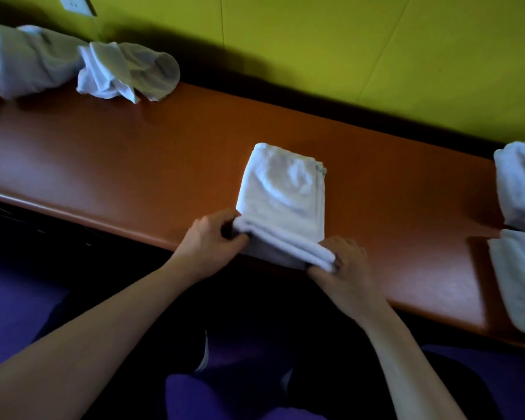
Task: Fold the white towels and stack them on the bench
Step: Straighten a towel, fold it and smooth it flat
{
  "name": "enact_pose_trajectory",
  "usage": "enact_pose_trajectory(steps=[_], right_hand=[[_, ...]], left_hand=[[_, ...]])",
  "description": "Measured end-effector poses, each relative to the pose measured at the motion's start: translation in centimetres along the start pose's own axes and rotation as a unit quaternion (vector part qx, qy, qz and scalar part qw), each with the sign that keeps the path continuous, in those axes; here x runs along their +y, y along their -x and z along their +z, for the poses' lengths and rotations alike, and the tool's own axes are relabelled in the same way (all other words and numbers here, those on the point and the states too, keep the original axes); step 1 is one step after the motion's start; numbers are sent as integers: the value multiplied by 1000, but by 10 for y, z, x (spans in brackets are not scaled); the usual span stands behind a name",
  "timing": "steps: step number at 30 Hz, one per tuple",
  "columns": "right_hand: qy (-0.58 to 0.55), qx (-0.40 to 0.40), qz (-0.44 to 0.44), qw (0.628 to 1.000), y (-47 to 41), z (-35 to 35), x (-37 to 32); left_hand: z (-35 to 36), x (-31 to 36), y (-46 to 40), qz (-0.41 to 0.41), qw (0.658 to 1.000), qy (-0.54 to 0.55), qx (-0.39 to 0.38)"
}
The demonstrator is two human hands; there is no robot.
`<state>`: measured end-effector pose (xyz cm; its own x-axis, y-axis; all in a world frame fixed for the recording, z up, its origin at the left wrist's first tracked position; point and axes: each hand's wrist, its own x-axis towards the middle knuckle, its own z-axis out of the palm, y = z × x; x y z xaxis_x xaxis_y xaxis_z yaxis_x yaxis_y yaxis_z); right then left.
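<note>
folded towel [281, 192] on bench [134, 153], both hands pinching near corners, no legible writing

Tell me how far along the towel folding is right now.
Done: two folded towels lie at the bench's right end. In hand: the left hand and right hand grip the near edge of a folded towel at the front edge. Left: the crumpled towels at the far left, plus stacking.
</note>
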<state>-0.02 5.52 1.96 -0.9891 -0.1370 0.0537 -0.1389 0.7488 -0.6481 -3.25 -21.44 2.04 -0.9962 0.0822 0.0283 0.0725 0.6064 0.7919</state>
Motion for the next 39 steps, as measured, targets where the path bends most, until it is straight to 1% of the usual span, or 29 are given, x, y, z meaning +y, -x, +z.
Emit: enact_pose_trajectory(steps=[1, 2, 3, 4, 5, 6, 8, 11, 13, 15, 16, 18, 20, 23, 26, 28, 30, 32, 34, 35, 36, 39], right_hand=[[-102, -2, 14, 995, 1, -6, -6], [-206, -21, 27, 978, 2, -13, -14], [-289, -51, 36, 955, 2, -20, -20], [-334, -78, 40, 939, 1, -26, -25], [-335, -94, 37, 937, -2, -29, -28], [-313, -93, 31, 945, -6, -29, -29], [-272, -39, 36, 961, -17, -23, -28], [-259, 34, 50, 964, -40, -14, -29], [-241, 71, 53, 967, -60, -11, -30], [-210, 103, 80, 969, -81, -7, -26], [-198, 111, 103, 968, -90, -2, -22], [-167, 105, 155, 968, -104, 8, -13], [-124, 87, 206, 967, -111, 14, -8], [-51, 102, 259, 959, -103, 13, -7], [4, 69, 289, 955, -86, 12, -6], [-15, 44, 304, 952, -79, 13, -8], [-80, 28, 345, 935, -81, 14, -11], [-172, 20, 399, 901, -87, 12, -10], [-274, 2, 450, 850, -85, 5, -12], [-313, -4, 464, 829, -82, 1, -13], [-338, -3, 465, 818, -77, -3, -12], [-373, 29, 428, 823, -56, -21, -7]], left_hand=[[-3, -2, -3, -7, 999, 44, -4], [-5, -4, -6, -12, 996, 82, -10], [-7, -4, -8, -16, 993, 114, -11], [-9, -2, -10, -19, 990, 141, -6], [-10, 1, -12, -22, 986, 164, 3], [-11, 4, -13, -23, 983, 181, 15], [-12, 8, -18, -32, 980, 191, 47], [-15, 18, -34, -50, 985, 143, 88], [-20, 26, -48, -81, 978, 180, 73], [-22, 28, -60, -103, 970, 216, 29], [-21, 25, -66, -108, 976, 191, 8], [-15, 17, -71, -121, 989, 79, -13], [-5, 9, -69, -146, 989, -8, 1], [5, 2, -62, -175, 984, -25, 20], [5, 6, -62, -197, 980, -22, 27], [6, 10, -65, -215, 976, -8, 20], [7, 15, -65, -243, 970, 3, 19], [8, 20, -64, -262, 964, 19, 29], [10, 30, -61, -263, 963, 40, 42], [12, 36, -59, -257, 964, 54, 44], [14, 43, -56, -248, 965, 70, 42], [29, 59, -46, -192, 976, 105, 16]])
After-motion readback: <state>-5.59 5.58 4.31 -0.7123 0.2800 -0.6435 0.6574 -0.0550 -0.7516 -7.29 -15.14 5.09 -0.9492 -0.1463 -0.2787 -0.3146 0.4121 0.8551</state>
